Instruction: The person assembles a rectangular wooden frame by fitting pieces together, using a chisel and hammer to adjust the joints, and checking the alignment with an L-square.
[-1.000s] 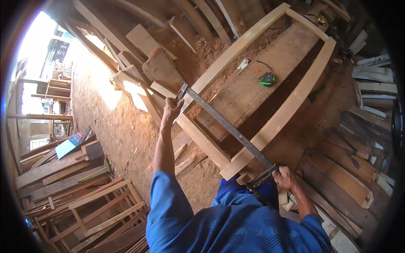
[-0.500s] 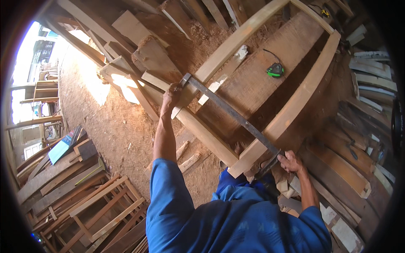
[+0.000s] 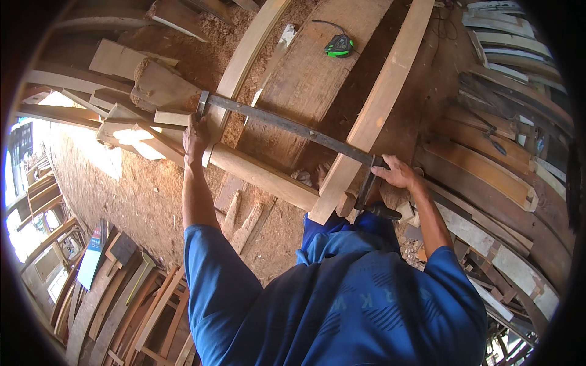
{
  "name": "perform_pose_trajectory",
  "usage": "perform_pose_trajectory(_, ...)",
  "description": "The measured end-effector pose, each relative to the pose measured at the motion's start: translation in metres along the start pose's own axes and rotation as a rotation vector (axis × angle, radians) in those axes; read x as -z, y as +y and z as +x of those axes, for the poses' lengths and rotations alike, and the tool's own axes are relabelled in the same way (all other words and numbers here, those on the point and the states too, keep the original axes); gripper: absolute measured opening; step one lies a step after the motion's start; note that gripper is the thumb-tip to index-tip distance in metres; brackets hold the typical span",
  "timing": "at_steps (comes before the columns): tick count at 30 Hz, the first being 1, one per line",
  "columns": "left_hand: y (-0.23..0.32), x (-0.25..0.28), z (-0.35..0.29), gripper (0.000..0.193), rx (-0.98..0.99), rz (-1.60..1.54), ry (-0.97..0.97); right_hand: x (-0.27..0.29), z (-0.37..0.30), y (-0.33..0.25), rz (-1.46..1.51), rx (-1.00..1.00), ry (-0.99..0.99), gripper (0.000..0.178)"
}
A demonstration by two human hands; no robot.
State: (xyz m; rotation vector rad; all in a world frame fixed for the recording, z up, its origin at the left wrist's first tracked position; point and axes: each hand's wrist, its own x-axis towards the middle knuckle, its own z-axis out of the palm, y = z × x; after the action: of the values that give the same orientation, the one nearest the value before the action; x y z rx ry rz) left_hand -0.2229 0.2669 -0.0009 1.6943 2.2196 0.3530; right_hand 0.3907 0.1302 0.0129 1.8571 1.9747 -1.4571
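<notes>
A long dark metal bar clamp point(image 3: 287, 127) lies across a pale curved wooden frame point(image 3: 378, 104). My left hand point(image 3: 195, 137) grips the bar's left end by its jaw, at the frame's left rail. My right hand point(image 3: 398, 172) holds the clamp's right end, where the screw handle point(image 3: 381, 210) hangs below the frame's right rail. A wide board point(image 3: 317, 73) lies between the two rails. My blue sleeves fill the lower middle of the view.
A green tape measure point(image 3: 337, 45) rests on the wide board. Sawdust covers the ground on the left. Wooden offcuts point(image 3: 152, 85) are piled at upper left, curved planks point(image 3: 488, 165) stacked at right, and framed pieces point(image 3: 122, 305) lean at lower left.
The view has shifted closer to the frame. Both hands have stayed on the clamp's ends, and the bar now spans the frame nearer to level.
</notes>
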Motion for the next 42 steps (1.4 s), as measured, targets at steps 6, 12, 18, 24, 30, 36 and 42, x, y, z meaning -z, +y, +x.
perform_pose_trajectory(6, 0.004, -0.002, 0.006, 0.04, -0.008, 0.024, -0.013, 0.032, -0.06, -0.106, 0.086, -0.231, 0.337, 0.052)
perform_pose_trajectory(12, 0.024, 0.004, 0.004, 0.039, 0.005, -0.017, -0.09, -0.058, -0.037, -0.077, 0.1, -0.245, 0.529, 0.066)
perform_pose_trajectory(18, -0.003, 0.008, 0.017, 0.039, 0.023, -0.019, -0.154, -0.064, -0.019, -0.088, 0.88, -0.241, 0.558, 0.052)
perform_pose_trajectory(24, -0.001, 0.009, 0.021, 0.04, 0.0, -0.011, -0.22, -0.054, -0.017, -0.091, 0.791, -0.333, 0.615, 0.053)
perform_pose_trajectory(30, -0.038, 0.002, 0.028, 0.051, -0.007, 0.037, -0.22, -0.057, -0.008, -0.096, 0.723, -0.308, 0.656, 0.054)
perform_pose_trajectory(36, -0.011, 0.006, 0.027, 0.05, 0.028, 0.02, -0.246, -0.062, -0.021, -0.093, 0.708, -0.425, 0.627, 0.046)
perform_pose_trajectory(42, -0.02, 0.004, 0.033, 0.052, 0.051, -0.04, -0.313, -0.076, -0.014, -0.089, 0.928, -0.287, 0.705, 0.046)
